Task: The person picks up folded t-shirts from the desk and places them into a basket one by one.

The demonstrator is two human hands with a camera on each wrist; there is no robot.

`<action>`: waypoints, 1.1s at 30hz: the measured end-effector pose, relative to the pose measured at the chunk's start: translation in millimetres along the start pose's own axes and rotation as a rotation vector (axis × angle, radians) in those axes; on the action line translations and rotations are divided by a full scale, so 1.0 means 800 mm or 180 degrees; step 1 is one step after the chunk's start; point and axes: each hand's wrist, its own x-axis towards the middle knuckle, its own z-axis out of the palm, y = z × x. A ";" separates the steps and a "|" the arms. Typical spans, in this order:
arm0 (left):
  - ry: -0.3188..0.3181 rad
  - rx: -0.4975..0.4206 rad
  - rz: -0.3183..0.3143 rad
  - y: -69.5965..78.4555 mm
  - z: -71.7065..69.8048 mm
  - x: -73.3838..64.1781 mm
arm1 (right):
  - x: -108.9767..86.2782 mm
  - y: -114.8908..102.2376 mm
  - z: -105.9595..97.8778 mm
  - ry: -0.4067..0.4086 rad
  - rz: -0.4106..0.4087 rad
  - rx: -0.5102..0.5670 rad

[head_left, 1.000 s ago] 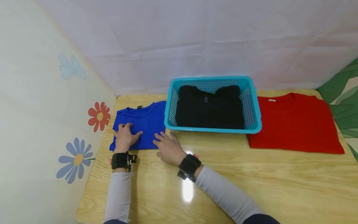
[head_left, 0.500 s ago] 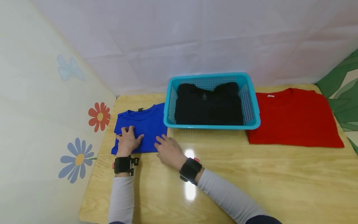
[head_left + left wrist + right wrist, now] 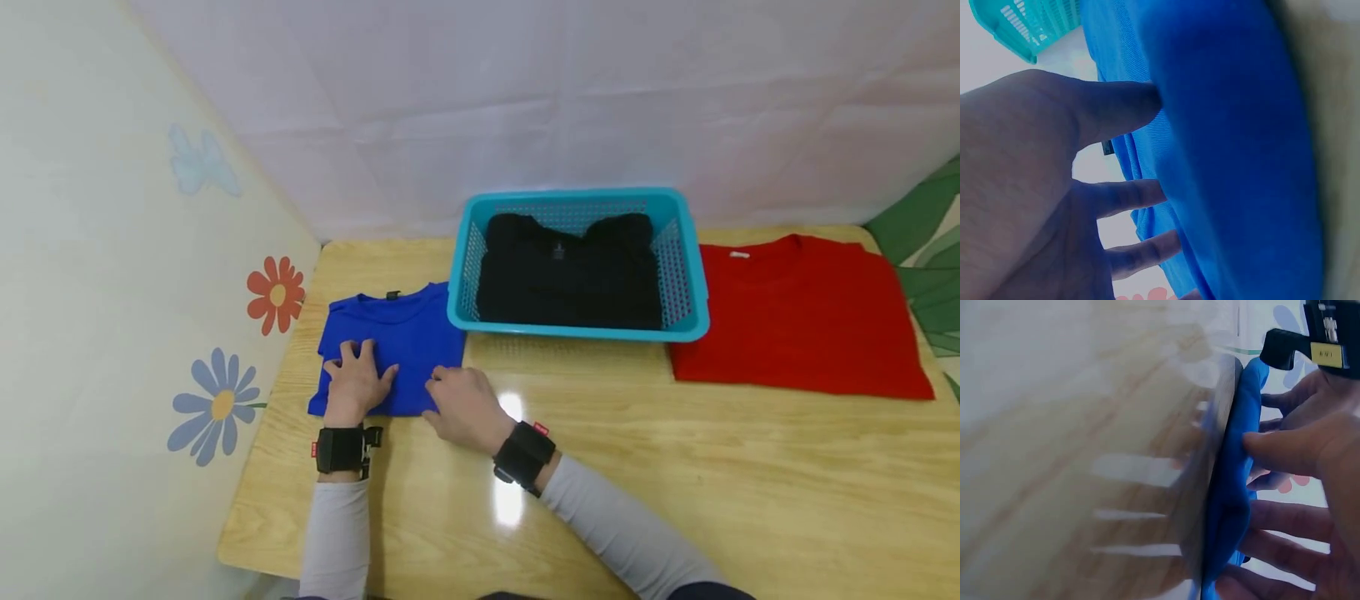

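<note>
A folded blue T-shirt (image 3: 416,333) lies flat at the left end of the table. My left hand (image 3: 356,385) rests on its left half with the fingers spread. In the left wrist view, the thumb (image 3: 1119,106) and fingertips touch the blue cloth. My right hand (image 3: 468,408) is at the shirt's front right corner. The right wrist view shows its thumb (image 3: 1285,450) and fingers lying against the top of the cloth, which bulges slightly near them. Parts of the shirt under both hands are hidden.
A turquoise plastic basket (image 3: 577,332) holding a folded black shirt (image 3: 570,279) stands right of the blue shirt. A folded red T-shirt (image 3: 802,321) lies at the right, partly behind the basket. Walls border the table (image 3: 637,458) at the back and left.
The right hand's fingers, spread earlier, have drawn closer together at the shirt's corner. The left hand keeps its place on the blue shirt. The head view has shifted slightly.
</note>
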 end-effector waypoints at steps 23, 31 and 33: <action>0.0199 0.0104 0.0082 0.012 0.028 -0.060 | 0.018 0.042 0.006 -0.0309 0.0245 0.0748; -0.0151 -0.0119 0.0164 -0.005 0.004 -0.080 | 0.001 0.031 0.005 -0.0520 0.0200 0.0475; -0.0163 -0.0261 0.0103 -0.012 -0.004 -0.083 | -0.004 0.026 0.006 -0.0544 0.0187 0.0443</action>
